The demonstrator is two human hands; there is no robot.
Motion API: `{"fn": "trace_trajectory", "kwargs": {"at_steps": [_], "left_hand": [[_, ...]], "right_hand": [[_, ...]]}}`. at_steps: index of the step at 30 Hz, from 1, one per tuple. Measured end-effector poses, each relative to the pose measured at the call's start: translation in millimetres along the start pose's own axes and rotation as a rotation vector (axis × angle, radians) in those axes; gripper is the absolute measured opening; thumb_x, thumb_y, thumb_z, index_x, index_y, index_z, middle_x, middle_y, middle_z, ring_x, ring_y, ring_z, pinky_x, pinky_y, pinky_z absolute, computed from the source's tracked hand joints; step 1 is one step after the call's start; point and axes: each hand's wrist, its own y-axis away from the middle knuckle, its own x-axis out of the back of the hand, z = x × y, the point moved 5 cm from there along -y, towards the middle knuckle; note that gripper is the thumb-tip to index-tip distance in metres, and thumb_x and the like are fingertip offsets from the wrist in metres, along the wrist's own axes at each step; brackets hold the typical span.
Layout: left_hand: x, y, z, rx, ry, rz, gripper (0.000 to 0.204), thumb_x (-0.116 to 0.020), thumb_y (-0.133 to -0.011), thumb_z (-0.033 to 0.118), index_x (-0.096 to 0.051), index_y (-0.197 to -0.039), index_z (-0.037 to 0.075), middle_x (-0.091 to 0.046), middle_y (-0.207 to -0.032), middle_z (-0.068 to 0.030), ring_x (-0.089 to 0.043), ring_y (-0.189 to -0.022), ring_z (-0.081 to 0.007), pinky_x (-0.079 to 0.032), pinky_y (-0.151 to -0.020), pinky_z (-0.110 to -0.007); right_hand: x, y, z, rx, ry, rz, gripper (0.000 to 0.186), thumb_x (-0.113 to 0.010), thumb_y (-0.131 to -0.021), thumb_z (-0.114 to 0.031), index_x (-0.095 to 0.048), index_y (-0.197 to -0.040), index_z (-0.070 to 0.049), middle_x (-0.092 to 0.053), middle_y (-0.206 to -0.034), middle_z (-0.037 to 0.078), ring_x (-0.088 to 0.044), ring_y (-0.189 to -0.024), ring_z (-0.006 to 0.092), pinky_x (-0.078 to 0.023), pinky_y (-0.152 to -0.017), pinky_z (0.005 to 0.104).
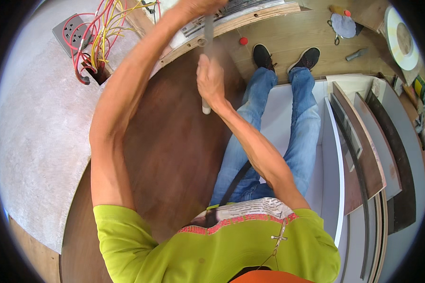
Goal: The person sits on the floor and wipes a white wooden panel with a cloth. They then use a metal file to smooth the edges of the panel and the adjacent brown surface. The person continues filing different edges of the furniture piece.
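In my head view, the right hand (211, 80) held a long, straight tool (206, 106) with a pale grip. Its fingers were closed around it, so I saw no opening between them and the grip. The tool stood nearly upright in my view, above the dark brown surface (170, 146); its lower end came out below the hand, and its upper part was blurred, so I could not tell its kind.

The left hand (199, 5) was at the upper edge, near the top of the tool and the wooden board (250, 22), which had holes along its side. This hand was partly cut off, therefore I cannot tell how far its fingers were open, or whether they had hold of something. Long metal strips (243, 8) lay beside it on the board.

To the left, a grey socket block (70, 32) rested on the pale surface (38, 132), with red and yellow wires (106, 30) just beside it. Below the right forearm I saw legs in blue jeans (300, 122) and black shoes (308, 58) on the wood floor (293, 33). One red cap (243, 41) lay near the shoes. Several panels (361, 146) stood at the right.
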Motion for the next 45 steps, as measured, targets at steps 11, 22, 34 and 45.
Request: {"fn": "trace_trajectory", "kwargs": {"at_steps": [11,22,34,45], "left_hand": [[22.4,23.4,-36.6,0.117,-0.036,0.048,0.029,-0.049,-0.084,-0.005,-0.062,-0.109,0.001,-0.064,-0.095,-0.0205,-0.062,-0.093,-0.0389,-0.051,-0.086,-0.047],[41.0,40.9,-25.5,0.173,-0.120,0.062,0.020,-0.051,-0.090,0.000,-0.063,-0.107,0.002,-0.064,-0.096,-0.0216,-0.063,-0.092,-0.0432,-0.051,-0.082,-0.050],[34.3,54.3,-21.1,0.126,-0.154,0.114,0.018,-0.056,-0.086,-0.003,-0.061,-0.101,0.004,-0.063,-0.094,-0.0186,-0.063,-0.092,-0.0404,-0.050,-0.080,-0.049],[29.6,104.0,-29.5,0.221,-0.191,0.126,0.027,-0.051,-0.080,-0.007,-0.061,-0.102,0.006,-0.062,-0.096,-0.0194,-0.061,-0.094,-0.0405,-0.050,-0.084,-0.049]], "right_hand": [[-26.0,-5.0,3.3,0.017,-0.007,-0.073,0.032,-0.046,-0.109,-0.030,-0.054,-0.107,0.001,-0.059,-0.071,0.029,-0.061,-0.072,0.0534,-0.044,-0.059,0.0544],[-35.2,8.7,8.0,-0.009,0.031,-0.135,0.033,-0.046,-0.109,-0.030,-0.054,-0.108,0.002,-0.059,-0.071,0.028,-0.063,-0.071,0.0495,-0.043,-0.059,0.0515],[-40.4,11.4,18.2,-0.011,-0.014,-0.133,0.033,-0.048,-0.108,-0.030,-0.052,-0.105,0.003,-0.060,-0.070,0.030,-0.064,-0.069,0.0510,-0.043,-0.056,0.0529],[-32.2,22.1,19.3,0.025,0.084,-0.275,0.030,-0.046,-0.110,-0.028,-0.051,-0.102,0.001,-0.056,-0.068,0.029,-0.060,-0.065,0.0516,-0.040,-0.056,0.0551]]}}
